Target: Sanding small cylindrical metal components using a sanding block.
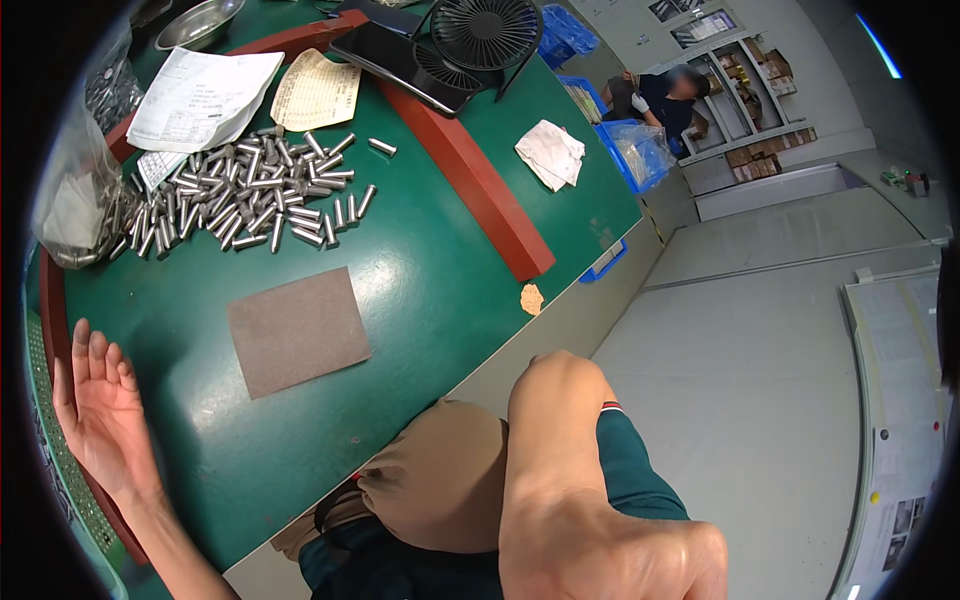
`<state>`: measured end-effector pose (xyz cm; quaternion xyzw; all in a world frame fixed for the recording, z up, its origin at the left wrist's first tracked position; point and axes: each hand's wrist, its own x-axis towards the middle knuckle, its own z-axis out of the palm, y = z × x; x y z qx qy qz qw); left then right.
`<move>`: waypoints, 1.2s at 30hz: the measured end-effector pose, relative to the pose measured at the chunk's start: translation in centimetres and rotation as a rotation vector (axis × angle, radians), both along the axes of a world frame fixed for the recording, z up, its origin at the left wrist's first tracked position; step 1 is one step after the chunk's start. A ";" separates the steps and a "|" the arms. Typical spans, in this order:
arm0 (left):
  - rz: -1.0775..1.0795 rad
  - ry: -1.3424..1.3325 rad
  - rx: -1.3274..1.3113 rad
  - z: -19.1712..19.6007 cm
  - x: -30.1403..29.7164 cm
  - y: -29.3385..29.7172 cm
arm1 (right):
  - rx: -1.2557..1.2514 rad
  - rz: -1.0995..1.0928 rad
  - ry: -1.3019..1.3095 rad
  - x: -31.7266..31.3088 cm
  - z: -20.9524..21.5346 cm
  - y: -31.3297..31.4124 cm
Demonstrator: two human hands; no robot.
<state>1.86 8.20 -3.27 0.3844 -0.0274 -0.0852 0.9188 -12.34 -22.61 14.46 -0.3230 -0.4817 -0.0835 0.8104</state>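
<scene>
At the table's left side my left hand (pixel 105 415) is open, palm turned up and fingers stretched, with nothing in it. My right arm is bent, bringing my right hand (pixel 640 555) close to the camera at the lower edge. Its back and wrist show, but the fingers are hidden, so I cannot tell what they hold. A brown rectangular sheet, perhaps sandpaper (pixel 300 332), lies flat on the green table (pixel 400 290), right of my left hand and apart from it. Beyond it is a heap of headed metal pins (pixel 250 190).
Red-brown bars (pixel 465 180) frame the work area. Papers (pixel 205 100), a clear plastic bag (pixel 75 205), a phone (pixel 400 65) and a black fan (pixel 487 30) lie around the pins. A white cloth (pixel 551 155) sits farther right. Another person (pixel 668 100) is beside blue bins (pixel 640 160).
</scene>
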 end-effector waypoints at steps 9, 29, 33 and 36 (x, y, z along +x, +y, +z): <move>-0.014 0.001 0.001 0.2 -0.3 -0.2 | 0.417 -0.190 -0.100 0.5 -0.4 3.9; -0.024 0.021 0.021 0.3 0.0 -0.4 | 0.126 0.147 -0.041 1.8 0.2 0.0; 0.015 0.044 0.014 2.2 -1.2 -1.1 | -0.007 0.099 0.172 3.5 -3.5 -2.1; 0.037 0.113 -0.024 3.2 -1.7 -4.5 | 0.106 -0.172 0.720 4.6 -7.7 -5.1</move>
